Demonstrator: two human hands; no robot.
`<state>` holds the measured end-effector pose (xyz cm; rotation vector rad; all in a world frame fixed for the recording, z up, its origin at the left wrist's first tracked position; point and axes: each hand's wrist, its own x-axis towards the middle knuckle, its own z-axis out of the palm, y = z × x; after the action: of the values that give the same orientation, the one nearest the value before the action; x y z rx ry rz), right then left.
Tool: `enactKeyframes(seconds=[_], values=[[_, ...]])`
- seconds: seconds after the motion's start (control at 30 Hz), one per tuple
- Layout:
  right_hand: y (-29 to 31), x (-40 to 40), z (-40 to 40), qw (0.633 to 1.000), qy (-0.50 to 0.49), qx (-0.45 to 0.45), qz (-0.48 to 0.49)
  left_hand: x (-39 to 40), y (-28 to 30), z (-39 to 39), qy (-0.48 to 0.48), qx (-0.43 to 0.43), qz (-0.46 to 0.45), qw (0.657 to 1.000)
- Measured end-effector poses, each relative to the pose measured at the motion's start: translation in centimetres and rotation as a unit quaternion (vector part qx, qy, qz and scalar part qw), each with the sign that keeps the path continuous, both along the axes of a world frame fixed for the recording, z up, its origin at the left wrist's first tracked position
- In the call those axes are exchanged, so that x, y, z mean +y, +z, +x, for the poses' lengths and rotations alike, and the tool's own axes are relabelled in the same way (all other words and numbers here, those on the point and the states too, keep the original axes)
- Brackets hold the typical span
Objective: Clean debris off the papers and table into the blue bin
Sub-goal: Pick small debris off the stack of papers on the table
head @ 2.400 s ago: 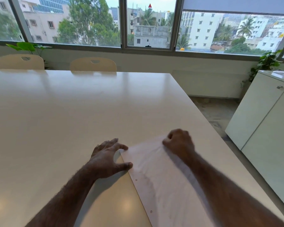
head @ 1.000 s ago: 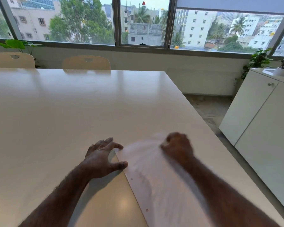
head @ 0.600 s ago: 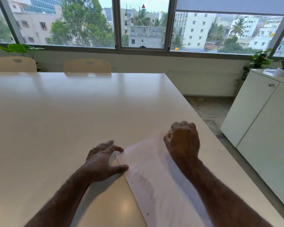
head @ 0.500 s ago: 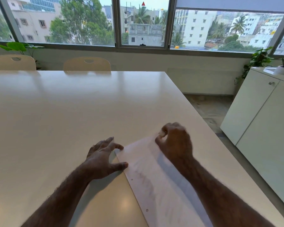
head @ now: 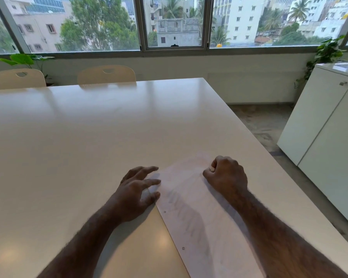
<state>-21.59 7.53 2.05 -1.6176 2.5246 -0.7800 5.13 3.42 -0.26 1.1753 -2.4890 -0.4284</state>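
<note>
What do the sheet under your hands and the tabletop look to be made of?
Sheet: thin matte white paper, it seems; punched holes along one edge, faint marks on its surface. Table: smooth, glossy off-white top, probably laminate; it mirrors the window light.

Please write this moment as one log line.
left hand: fingers spread, pressing paper edge | right hand: curled fist on paper | table: paper lies flat | bin: not in view

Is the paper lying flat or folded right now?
Flat: the paper lies spread on the table, left hand pressing its edge, right hand fisted on it.
</note>
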Motion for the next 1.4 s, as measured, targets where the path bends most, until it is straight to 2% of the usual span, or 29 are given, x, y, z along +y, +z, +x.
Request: enactKeyframes(seconds=[0.13, 0.27, 0.37, 0.43, 0.47, 0.6, 0.67, 0.73, 0.77, 0.87, 0.9, 1.0, 1.03, 1.1, 1.13, 1.17, 1.2, 1.23, 1.27, 1.3, 1.33, 1.4], values=[[0.0, -0.2, 0.1, 1.000, 0.012, 0.007, 0.012, 0.4, 0.4, 0.3, -0.028, -0.003, 0.055, 0.998], [0.5, 0.2, 0.5, 0.998, 0.034, 0.053, -0.001, 0.6, 0.7, 0.4, -0.019, -0.009, 0.075, 0.997], [1.0, 0.8, 4.2, 0.987, 0.162, -0.003, -0.001, 0.7, 0.8, 0.4, -0.010, -0.027, 0.086, 0.996], [1.0, 1.6, 7.1, 0.964, 0.258, -0.050, 0.042, 0.8, 0.8, 0.5, -0.011, -0.042, 0.098, 0.994], [1.1, 1.6, 7.4, 0.960, 0.269, -0.049, 0.068, 0.8, 0.8, 0.4, -0.010, -0.046, 0.104, 0.993], [1.9, -0.2, 4.0, 0.992, 0.119, 0.021, 0.041, 0.8, 1.4, 0.2, 0.000, -0.051, 0.115, 0.992], [1.9, 0.4, 5.4, 0.980, 0.193, -0.017, 0.049, 1.0, 1.5, 0.2, 0.000, -0.058, 0.119, 0.991], [2.0, 2.0, 8.3, 0.942, 0.306, -0.066, 0.118, 1.2, 1.7, 0.2, -0.001, -0.066, 0.125, 0.990], [1.9, 1.8, 8.3, 0.940, 0.312, -0.063, 0.118, 1.1, 1.8, 0.1, -0.002, -0.069, 0.128, 0.989], [2.2, -0.1, 5.1, 0.983, 0.177, 0.009, 0.042, 1.0, 1.9, -0.1, -0.005, -0.074, 0.132, 0.989], [2.1, 0.0, 4.9, 0.983, 0.176, 0.007, 0.045, 1.1, 1.9, -0.1, -0.005, -0.076, 0.135, 0.988], [1.7, 2.0, 7.4, 0.943, 0.313, -0.041, 0.104, 1.1, 1.9, 0.0, -0.006, -0.078, 0.141, 0.987], [1.7, 1.9, 7.3, 0.947, 0.303, -0.032, 0.107, 1.1, 2.0, 0.0, -0.006, -0.077, 0.141, 0.987], [2.3, 0.1, 4.1, 0.983, 0.173, -0.011, 0.064, 1.1, 2.2, -0.1, -0.003, -0.077, 0.143, 0.987], [2.1, -0.5, 2.7, 0.994, 0.095, 0.018, 0.050, 1.2, 2.2, -0.2, -0.002, -0.080, 0.147, 0.986], [2.0, -0.3, 2.6, 0.996, 0.066, 0.037, 0.042, 1.3, 2.1, -0.1, -0.002, -0.082, 0.150, 0.985], [1.5, 0.2, 3.4, 0.994, 0.094, 0.043, 0.038, 1.3, 2.0, 0.0, -0.003, -0.080, 0.151, 0.985], [1.2, 1.0, 5.0, 0.985, 0.161, 0.041, 0.038, 1.2, 1.9, 0.0, -0.006, -0.077, 0.149, 0.986], [1.0, 2.2, 7.0, 0.971, 0.233, 0.018, 0.048, 1.2, 1.8, 0.2, -0.007, -0.077, 0.150, 0.986], [0.8, 2.7, 7.6, 0.964, 0.257, 0.000, 0.073, 1.0, 1.7, 0.2, -0.007, -0.078, 0.151, 0.986], [1.2, 2.5, 6.8, 0.969, 0.236, -0.018, 0.075, 0.9, 1.7, 0.2, -0.008, -0.077, 0.151, 0.985], [2.3, 0.7, 3.0, 0.992, 0.104, -0.016, 0.063, 0.8, 1.7, 0.2, -0.011, -0.079, 0.158, 0.984]])
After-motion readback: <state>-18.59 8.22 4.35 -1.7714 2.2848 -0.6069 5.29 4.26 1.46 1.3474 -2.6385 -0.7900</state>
